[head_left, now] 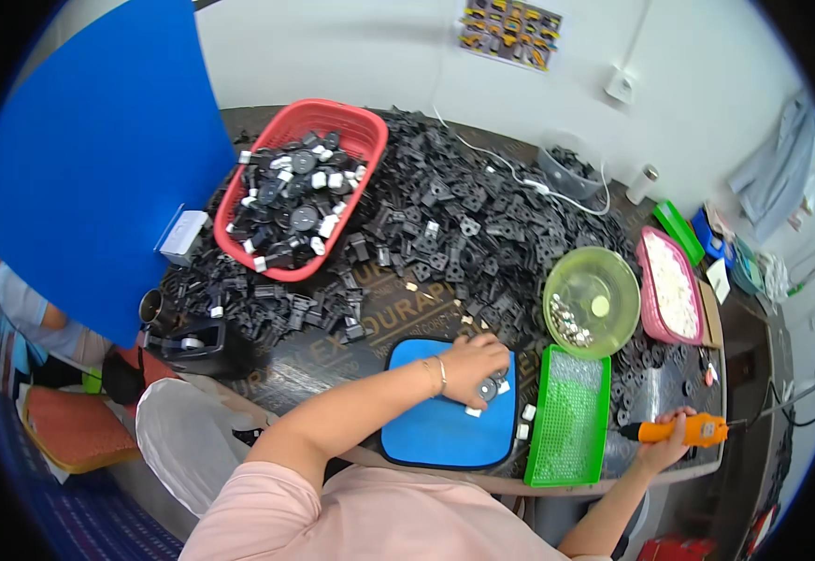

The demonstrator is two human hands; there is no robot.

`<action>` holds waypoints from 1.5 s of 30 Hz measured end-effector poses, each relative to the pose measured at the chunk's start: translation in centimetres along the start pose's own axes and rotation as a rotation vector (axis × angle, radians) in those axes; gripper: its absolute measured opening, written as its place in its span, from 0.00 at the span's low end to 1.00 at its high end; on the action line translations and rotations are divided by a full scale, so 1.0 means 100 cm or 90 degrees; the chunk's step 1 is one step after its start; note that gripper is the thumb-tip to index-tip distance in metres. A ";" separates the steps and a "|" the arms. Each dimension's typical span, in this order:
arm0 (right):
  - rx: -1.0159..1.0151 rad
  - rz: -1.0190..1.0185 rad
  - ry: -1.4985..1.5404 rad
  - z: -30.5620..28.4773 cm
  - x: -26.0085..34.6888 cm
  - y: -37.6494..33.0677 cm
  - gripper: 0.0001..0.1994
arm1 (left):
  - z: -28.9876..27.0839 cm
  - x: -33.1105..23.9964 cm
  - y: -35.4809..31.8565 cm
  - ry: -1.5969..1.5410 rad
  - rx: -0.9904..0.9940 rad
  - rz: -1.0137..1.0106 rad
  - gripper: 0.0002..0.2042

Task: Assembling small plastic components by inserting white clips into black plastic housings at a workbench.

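Observation:
My left hand [475, 370] is over the blue mat [426, 425], its fingers closed on a dark grey part with round discs [489, 388]. Small white pieces stick out at the part's edges, and my fingers cover the rest of it. At the right side of the table, my right hand [667, 447] is wrapped round an orange electric screwdriver [697, 430]. The tool's black tip points left, and a cable leaves its other end. Between my hands lies a green tray [571, 421] with many small clear or silvery bits in it.
A heap of black plastic parts [454, 206] covers the back of the table. A red basket [370, 140] holds black and white assemblies. On the right stand a yellow-green bowl [613, 280] of small metal pieces and a pink basket [650, 309] of white pieces. A blue panel [99, 159] rises left.

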State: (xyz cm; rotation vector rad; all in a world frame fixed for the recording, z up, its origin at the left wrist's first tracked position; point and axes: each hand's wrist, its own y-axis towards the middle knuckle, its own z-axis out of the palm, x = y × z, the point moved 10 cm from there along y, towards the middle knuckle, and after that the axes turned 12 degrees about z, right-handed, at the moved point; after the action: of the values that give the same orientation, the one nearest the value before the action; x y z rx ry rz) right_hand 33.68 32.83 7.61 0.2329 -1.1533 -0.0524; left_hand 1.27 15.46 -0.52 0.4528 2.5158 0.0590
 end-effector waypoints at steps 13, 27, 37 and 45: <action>-0.006 -0.083 -0.027 0.011 0.031 -0.004 0.08 | -0.022 -0.017 -0.031 0.082 -0.055 -0.032 0.27; -0.278 -0.240 -0.337 -0.062 0.050 0.001 0.22 | -0.343 0.119 -0.204 0.338 -0.433 -0.454 0.35; 0.081 -0.540 -0.312 0.173 0.088 -0.069 0.13 | -0.174 0.088 -0.329 -0.407 -1.148 -0.312 0.22; 0.346 -0.444 -0.284 0.243 0.062 -0.124 0.10 | -0.089 0.188 -0.301 -0.903 -1.160 -0.438 0.07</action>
State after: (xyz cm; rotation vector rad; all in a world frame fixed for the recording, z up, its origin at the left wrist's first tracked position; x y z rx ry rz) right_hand 15.05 15.94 19.95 1.1465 -1.4648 -0.4254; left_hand -27.46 -6.11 -7.41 -0.8354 0.4557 1.1015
